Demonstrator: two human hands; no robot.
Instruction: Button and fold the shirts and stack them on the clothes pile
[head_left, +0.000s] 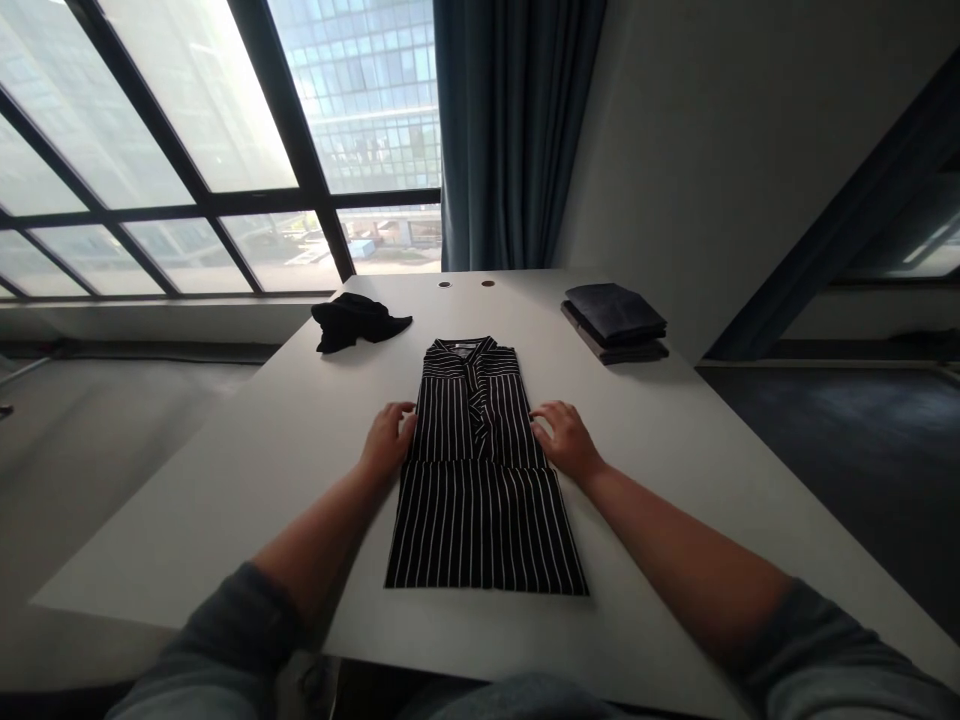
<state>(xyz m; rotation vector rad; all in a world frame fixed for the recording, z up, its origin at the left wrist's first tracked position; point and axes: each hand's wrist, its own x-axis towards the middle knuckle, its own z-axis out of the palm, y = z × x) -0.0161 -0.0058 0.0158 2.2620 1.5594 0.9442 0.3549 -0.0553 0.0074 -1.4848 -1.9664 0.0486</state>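
A black shirt with white stripes lies folded into a long rectangle, its collar at the far end. Its lower part is a wider panel with a crosswise edge near the middle of the shirt. At the left side edge, my left hand has its fingers bent, with the fingertips and thumb closed on the fabric. My right hand pinches the opposite edge at about the same height. The fingertips partly cover the fabric at both edges.
The white table holds a crumpled black cloth item at the far left and a stack of folded dark clothes at the far right. Two round holes sit near the far edge. Beyond stand a blue curtain and windows.
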